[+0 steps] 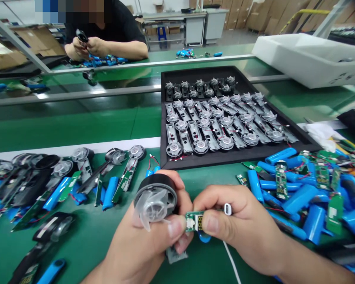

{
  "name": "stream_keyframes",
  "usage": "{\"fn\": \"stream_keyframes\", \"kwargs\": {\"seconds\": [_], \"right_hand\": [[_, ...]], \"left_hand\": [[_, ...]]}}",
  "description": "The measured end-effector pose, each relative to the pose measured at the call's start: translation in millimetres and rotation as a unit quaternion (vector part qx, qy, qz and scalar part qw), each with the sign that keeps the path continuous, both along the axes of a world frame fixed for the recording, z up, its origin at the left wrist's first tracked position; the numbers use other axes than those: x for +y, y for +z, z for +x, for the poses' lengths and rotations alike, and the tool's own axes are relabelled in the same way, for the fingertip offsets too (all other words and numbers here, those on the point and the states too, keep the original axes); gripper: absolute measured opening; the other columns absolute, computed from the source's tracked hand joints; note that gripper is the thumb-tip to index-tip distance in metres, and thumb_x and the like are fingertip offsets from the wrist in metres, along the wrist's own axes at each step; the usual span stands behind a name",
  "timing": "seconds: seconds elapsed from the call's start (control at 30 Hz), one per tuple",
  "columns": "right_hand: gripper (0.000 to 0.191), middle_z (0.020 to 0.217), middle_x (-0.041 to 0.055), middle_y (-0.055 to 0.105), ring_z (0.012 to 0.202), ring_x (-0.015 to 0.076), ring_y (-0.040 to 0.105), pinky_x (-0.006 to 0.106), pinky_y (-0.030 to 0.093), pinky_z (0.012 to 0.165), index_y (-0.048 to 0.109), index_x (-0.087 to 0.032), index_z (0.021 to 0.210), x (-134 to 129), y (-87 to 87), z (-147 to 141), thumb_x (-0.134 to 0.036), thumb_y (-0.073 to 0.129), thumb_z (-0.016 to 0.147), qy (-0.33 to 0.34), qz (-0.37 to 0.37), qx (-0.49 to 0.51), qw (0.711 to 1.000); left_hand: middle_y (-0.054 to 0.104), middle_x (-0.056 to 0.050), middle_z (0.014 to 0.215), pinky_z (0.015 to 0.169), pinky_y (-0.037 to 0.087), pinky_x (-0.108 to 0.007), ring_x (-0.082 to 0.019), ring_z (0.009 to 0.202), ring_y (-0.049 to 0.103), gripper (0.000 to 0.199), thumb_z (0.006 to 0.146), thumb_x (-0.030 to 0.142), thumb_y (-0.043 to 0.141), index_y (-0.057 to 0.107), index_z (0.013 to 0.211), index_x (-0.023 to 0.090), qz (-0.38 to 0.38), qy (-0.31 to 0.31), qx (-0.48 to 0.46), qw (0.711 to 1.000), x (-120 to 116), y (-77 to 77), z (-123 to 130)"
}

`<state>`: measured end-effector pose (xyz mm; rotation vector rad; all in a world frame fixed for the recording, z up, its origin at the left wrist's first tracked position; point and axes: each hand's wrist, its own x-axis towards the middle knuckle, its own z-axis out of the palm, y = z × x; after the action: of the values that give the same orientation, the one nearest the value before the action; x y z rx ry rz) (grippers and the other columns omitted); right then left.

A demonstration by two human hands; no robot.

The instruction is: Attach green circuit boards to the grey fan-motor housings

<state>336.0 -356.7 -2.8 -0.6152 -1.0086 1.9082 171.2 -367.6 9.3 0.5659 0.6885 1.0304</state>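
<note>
My left hand (154, 240) grips a round black-rimmed fan housing (155, 203) with a clear plastic impeller facing up and left. My right hand (236, 221) pinches a small green circuit board (194, 221) with a small display, and my left thumb presses its other end. A blue battery cell (204, 237) shows below the board, mostly hidden by my fingers. Just beyond my right fingers stands a white cable plug (227, 209), and its white cable (232, 262) runs down towards me.
A black tray (236, 157) holds several fan units on metal brackets. Blue battery cells with green boards (298, 189) lie heaped at right, and part-built units (53, 185) lie at left on the green belt (106, 130). Across the belt, a co-worker's hands (87, 47) hold a small black part.
</note>
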Motion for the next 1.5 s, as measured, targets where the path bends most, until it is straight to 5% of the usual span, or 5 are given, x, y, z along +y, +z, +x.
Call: {"fn": "stream_keyframes", "kwargs": {"seconds": [0.4,0.6,0.7,1.03,1.5], "right_hand": [[0.023,0.069,0.0036,0.077,0.071,0.0182,0.073,0.029,0.057,0.068,0.074,-0.019,0.081,-1,-1.7,-2,-0.040,0.073,0.090,-0.014,-0.006,-0.017,1.000],[0.034,0.051,-0.0076,0.052,0.043,0.0038,0.028,0.015,0.023,0.040,0.064,-0.017,0.077,1,-12.6,-8,-0.047,0.073,0.088,-0.052,-0.067,-0.023,0.996],[0.033,0.052,-0.0075,0.050,0.043,0.0037,0.021,0.015,0.016,0.037,0.062,-0.016,0.077,5,-17.5,-9,-0.047,0.074,0.084,-0.080,-0.085,-0.038,0.992],[0.045,0.049,-0.0129,0.035,0.044,0.0057,0.019,0.017,0.016,0.040,0.058,-0.017,0.080,6,-23.6,-14,-0.061,0.072,0.080,-0.176,-0.021,-0.120,0.977],[0.039,0.060,-0.0074,0.040,0.051,0.0096,0.026,0.023,0.022,0.047,0.063,-0.017,0.086,-4,-36.3,-8,-0.055,0.059,0.095,-0.162,0.058,-0.191,0.966]], "left_hand": [[0.063,0.005,0.072,0.055,0.050,-0.016,-0.006,0.056,0.056,0.027,0.080,0.018,0.080,0.068,0.104,0.025,-0.003,-0.023,-0.041,0.999,5,-11.0,-1],[0.066,0.004,0.081,0.059,0.050,-0.020,-0.009,0.059,0.061,0.032,0.083,0.020,0.075,0.066,0.113,0.028,-0.021,0.017,0.027,0.999,12,-11.6,-3],[0.068,0.001,0.089,0.066,0.052,-0.023,-0.012,0.068,0.063,0.032,0.079,0.023,0.078,0.068,0.108,0.024,-0.011,0.014,0.038,0.999,18,-11.3,-2],[0.070,-0.008,0.119,0.097,0.048,-0.039,-0.025,0.107,0.065,0.037,0.086,0.028,0.073,0.063,0.122,0.023,0.017,0.015,0.069,0.997,20,-20.8,2],[0.071,-0.006,0.110,0.087,0.049,-0.034,-0.023,0.101,0.061,0.032,0.087,0.038,0.074,0.070,0.116,0.026,0.002,0.031,0.060,0.998,14,-20.2,3]]}}
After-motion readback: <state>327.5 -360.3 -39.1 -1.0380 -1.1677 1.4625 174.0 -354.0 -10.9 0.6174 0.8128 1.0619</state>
